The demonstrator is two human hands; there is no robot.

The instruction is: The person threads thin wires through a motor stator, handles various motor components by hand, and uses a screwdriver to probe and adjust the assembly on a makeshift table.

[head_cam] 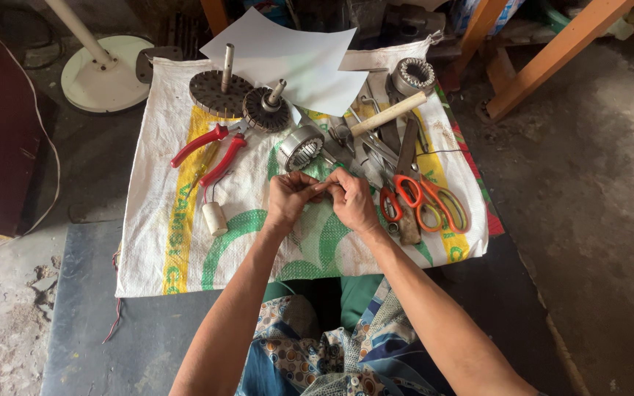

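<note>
I read this as a small motor-repair workshop, floor-level setup. A woven sack is spread as a work mat on rough concrete floor. At 12 o'clock sit rotors and a stator ring; at 10 o'clock red pliers; at 2 o'clock a hammer, orange scissors and loose metal tools. Wooden bench legs at 1 o'clock.

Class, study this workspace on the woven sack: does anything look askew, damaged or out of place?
Nothing looks damaged or spilled. The tools lie in a loose overlapping heap by the orange scissors, and a white paper sheet overhangs the woven sack.
</note>
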